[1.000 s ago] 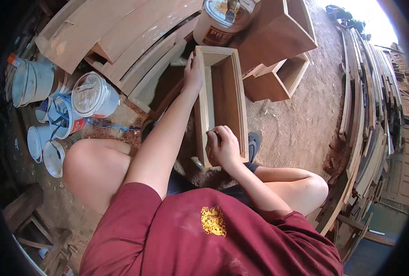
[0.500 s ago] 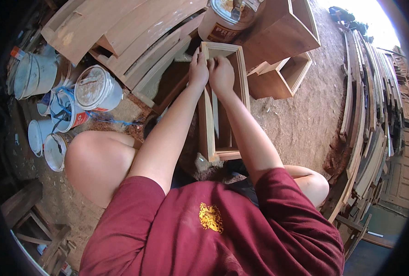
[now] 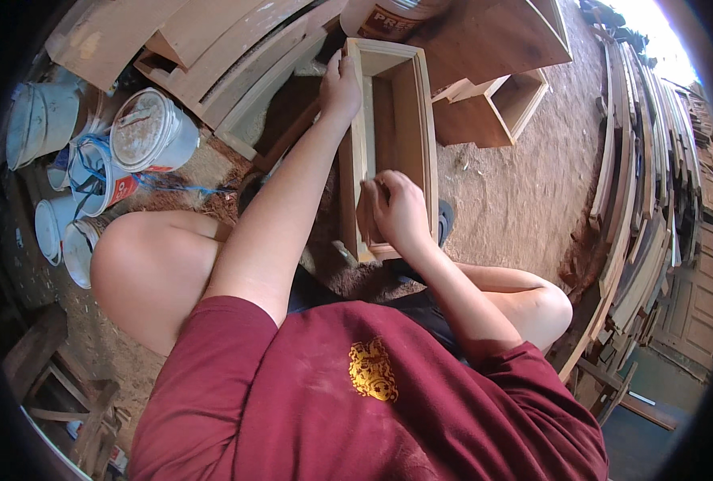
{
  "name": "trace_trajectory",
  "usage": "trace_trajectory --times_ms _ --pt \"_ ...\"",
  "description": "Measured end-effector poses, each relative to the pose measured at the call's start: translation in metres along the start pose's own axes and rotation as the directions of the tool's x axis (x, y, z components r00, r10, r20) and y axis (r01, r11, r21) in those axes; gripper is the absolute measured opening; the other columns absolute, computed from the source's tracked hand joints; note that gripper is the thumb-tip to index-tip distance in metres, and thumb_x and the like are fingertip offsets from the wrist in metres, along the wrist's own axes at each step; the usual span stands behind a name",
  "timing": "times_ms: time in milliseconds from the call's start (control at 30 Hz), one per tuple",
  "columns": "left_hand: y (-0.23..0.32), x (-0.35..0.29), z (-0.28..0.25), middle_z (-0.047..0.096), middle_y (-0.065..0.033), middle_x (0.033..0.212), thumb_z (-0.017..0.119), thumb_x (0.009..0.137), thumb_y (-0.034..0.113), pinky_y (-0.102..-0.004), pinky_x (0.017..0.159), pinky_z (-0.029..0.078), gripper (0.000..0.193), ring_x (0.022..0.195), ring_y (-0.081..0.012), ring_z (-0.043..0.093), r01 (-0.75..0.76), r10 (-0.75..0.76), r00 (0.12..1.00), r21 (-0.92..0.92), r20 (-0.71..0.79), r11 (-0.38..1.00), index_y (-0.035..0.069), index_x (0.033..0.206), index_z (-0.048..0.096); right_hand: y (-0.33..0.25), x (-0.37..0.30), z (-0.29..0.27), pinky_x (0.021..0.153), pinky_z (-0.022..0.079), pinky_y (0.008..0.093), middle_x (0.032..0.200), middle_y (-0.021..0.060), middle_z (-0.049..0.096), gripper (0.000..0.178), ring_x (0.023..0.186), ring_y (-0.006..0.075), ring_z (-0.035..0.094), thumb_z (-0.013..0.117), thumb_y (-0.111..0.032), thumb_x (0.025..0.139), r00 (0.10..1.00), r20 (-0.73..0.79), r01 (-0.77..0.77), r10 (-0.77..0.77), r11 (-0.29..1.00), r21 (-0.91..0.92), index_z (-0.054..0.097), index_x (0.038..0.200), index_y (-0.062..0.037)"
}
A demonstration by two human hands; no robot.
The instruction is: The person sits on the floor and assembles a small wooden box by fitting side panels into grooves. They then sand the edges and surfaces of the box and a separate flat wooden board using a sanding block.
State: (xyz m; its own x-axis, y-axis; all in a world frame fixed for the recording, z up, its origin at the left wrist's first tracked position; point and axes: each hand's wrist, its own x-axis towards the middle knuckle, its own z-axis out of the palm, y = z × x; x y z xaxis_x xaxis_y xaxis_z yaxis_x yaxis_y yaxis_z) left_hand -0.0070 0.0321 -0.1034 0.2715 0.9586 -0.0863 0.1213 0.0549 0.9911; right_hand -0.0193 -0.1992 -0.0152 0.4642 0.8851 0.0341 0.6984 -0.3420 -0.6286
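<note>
White buckets (image 3: 144,132) cluster on the dirt floor (image 3: 500,200). Up and right of them lean curved planks (image 3: 236,44). Farther right sits an open wooden box (image 3: 504,108), and past it more planks (image 3: 645,208) are stacked. A stool (image 3: 60,377) stands below the buckets.

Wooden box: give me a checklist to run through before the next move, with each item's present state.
1. Left hand grips the far end of the box: ok.
2. Right hand is at the box's near end, inside its left wall: ok.
3. What the right hand holds: cannot tell.
4. Box steady on the dirt floor: cannot tell.
5. Buckets are apart from the box: ok.
</note>
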Motion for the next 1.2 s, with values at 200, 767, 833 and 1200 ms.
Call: trace_trajectory --times_ms 200,767,833,1200 --pt "0.012 -0.006 -0.003 0.058 -0.0225 0.143 0.061 0.095 0.048 -0.0453 0.111 0.043 0.070 0.133 -0.0389 0.055 0.066 -0.062 0.997 0.115 -0.040 0.991 0.006 0.149 0.049 -0.013 -0.053 -0.019 0.080 0.053 0.0476 0.094 0.0216 0.070 0.022 0.092 0.0419 0.067 0.067 -0.022 0.094 0.971 0.201 -0.118 0.126 0.992 -0.049 0.070 0.094 0.0000" --pt "0.019 -0.010 -0.005 0.058 -0.0258 0.141 0.071 0.089 0.041 -0.0429 0.109 0.044 0.076 0.132 -0.0375 0.056 0.062 -0.062 0.998 0.057 0.015 0.996 0.003 0.150 0.046 0.002 -0.057 -0.005 0.081 0.040 0.0417 0.088 0.0085 0.071 0.020 0.087 0.0291 0.062 0.067 -0.028 0.094 0.997 0.004 0.074 -0.075 0.981 -0.181 0.071 0.088 -0.0088" --pt "0.014 -0.007 -0.006 0.058 -0.0263 0.141 0.071 0.089 0.041 -0.0426 0.110 0.044 0.077 0.132 -0.0367 0.056 0.052 -0.051 0.998 -0.039 0.030 0.998 0.002 0.151 0.045 -0.001 -0.049 0.000 0.082 0.039 0.0417 0.088 0.0083 0.071 0.020 0.087 0.0293 0.062 0.067 -0.028 0.094 0.995 -0.039 0.080 -0.088 0.981 -0.174 0.070 0.089 -0.0089" --pt "-0.003 -0.006 -0.002 0.054 -0.0231 0.148 0.048 0.107 0.038 -0.0400 0.114 0.039 0.058 0.138 -0.0323 0.051 0.018 -0.014 1.000 -0.247 0.015 0.969 -0.001 0.150 0.045 0.014 0.136 0.036 0.081 0.045 0.0515 0.094 0.0140 0.073 0.025 0.093 0.0364 0.065 0.062 -0.029 0.094 0.958 -0.275 0.018 -0.084 0.972 -0.235 0.073 0.093 -0.0071"
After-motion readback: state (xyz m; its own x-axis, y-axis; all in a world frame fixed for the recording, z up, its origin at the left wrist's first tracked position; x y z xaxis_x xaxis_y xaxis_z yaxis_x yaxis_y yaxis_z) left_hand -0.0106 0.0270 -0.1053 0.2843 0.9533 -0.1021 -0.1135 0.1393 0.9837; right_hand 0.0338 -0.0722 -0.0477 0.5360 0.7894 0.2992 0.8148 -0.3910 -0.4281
